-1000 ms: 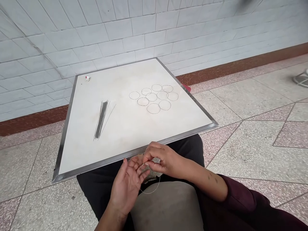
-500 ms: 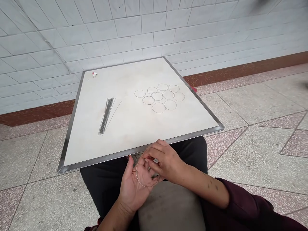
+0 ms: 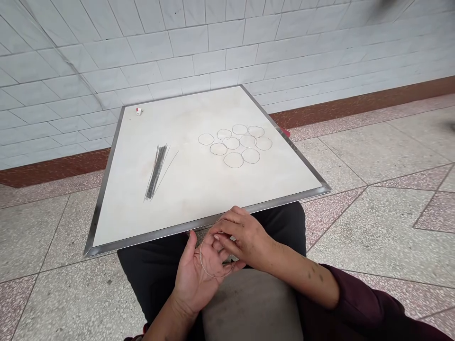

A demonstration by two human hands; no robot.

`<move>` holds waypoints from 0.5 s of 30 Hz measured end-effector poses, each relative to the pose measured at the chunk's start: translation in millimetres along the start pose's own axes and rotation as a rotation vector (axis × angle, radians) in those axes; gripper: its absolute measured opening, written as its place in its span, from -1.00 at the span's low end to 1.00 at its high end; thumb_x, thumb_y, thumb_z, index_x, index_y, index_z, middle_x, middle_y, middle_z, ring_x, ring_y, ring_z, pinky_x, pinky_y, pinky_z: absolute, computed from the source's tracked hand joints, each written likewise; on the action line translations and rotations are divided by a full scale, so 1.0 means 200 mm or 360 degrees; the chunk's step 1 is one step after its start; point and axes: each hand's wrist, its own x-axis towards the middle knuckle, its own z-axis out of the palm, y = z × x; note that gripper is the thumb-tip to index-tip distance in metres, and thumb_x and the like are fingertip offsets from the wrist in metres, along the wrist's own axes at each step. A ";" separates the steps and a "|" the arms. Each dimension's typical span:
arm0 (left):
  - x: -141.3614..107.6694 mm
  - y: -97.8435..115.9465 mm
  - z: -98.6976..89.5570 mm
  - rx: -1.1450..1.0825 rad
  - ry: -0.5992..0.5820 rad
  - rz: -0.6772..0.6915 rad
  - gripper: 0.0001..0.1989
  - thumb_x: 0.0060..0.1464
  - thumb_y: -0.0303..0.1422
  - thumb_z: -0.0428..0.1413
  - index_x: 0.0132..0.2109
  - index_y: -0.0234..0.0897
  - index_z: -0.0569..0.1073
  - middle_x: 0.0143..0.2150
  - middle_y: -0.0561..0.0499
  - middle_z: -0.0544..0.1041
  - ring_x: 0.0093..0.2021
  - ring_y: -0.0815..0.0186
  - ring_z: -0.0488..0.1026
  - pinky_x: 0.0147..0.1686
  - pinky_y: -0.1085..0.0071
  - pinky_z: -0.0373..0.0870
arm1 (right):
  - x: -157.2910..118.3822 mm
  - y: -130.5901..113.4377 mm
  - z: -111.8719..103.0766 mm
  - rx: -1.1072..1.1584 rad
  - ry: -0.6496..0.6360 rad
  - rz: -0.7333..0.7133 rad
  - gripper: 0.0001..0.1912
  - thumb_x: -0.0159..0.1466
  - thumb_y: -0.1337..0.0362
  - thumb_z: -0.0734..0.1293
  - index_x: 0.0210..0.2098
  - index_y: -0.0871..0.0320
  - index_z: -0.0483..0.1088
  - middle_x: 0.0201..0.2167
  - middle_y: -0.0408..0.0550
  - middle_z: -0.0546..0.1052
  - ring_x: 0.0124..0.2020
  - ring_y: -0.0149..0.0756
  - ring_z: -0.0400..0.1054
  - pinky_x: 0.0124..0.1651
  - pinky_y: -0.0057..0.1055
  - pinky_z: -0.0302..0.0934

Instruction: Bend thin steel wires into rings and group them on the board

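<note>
A thin wire ring (image 3: 209, 274) lies over the palm of my left hand (image 3: 199, 270), just in front of the near table edge. This hand is turned palm up, with its thumb spread away and its fingers apart under the ring. From the right, my right hand (image 3: 245, 237) pinches the ring's far side between thumb and fingers. The wire's ends are hidden by those fingers. Beyond my hands, several finished wire rings (image 3: 233, 167) lie in a cluster on the white table (image 3: 192, 189), some overlapping. A bundle of straight dark wires (image 3: 156, 173) lies to their left.
A metal strip (image 3: 149, 237) edges the table. One small white and red object (image 3: 139, 112) sits in the far left corner. White tiled wall (image 3: 188, 40) stands behind the table, and speckled stone floor (image 3: 384, 232) surrounds it. A grey seat (image 3: 252, 308) shows between my legs.
The fingers of both hands have shifted slightly around the ring, narrowing the gap between them. The rings and wires on the table stay put.
</note>
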 end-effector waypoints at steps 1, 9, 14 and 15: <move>0.00 0.00 0.00 -0.0003 -0.0004 -0.0002 -0.38 0.26 0.11 -0.12 0.19 -0.22 0.43 0.27 -0.21 0.40 0.26 -0.01 0.28 0.17 -0.05 0.21 | 0.00 0.00 -0.01 0.0011 0.0002 0.0000 -0.85 0.33 0.44 0.29 -0.18 0.15 0.48 -0.29 -0.03 0.54 -0.27 -0.25 0.32 -0.17 -0.26 0.29; 0.01 0.00 -0.02 0.0027 -0.0022 -0.0028 -0.51 0.35 -0.05 -0.15 0.18 -0.19 0.44 0.15 -0.18 0.49 0.18 0.04 0.36 0.15 -0.06 0.23 | 0.02 0.00 -0.07 0.0145 -0.0034 -0.0006 -0.84 0.30 0.43 0.33 -0.14 0.14 0.48 -0.28 -0.03 0.53 -0.24 -0.25 0.32 -0.18 -0.28 0.33; 0.01 0.00 -0.02 -0.0003 -0.0092 -0.0032 -0.52 0.37 -0.10 -0.19 0.17 -0.21 0.45 -0.01 -0.17 0.55 0.14 0.05 0.38 0.14 -0.09 0.24 | 0.03 0.01 -0.11 0.0115 -0.0152 -0.0056 -0.77 0.26 0.42 0.39 -0.09 0.13 0.47 -0.22 -0.02 0.51 -0.19 -0.25 0.32 -0.13 -0.28 0.34; 0.01 0.00 -0.02 0.0003 -0.0099 -0.0035 -0.51 0.38 -0.11 -0.20 0.18 -0.22 0.44 0.01 -0.18 0.55 0.13 0.06 0.38 0.14 -0.09 0.24 | 0.03 0.01 -0.11 0.0104 -0.0150 -0.0077 -0.78 0.27 0.42 0.38 -0.09 0.12 0.47 -0.23 -0.03 0.51 -0.20 -0.25 0.32 -0.13 -0.28 0.33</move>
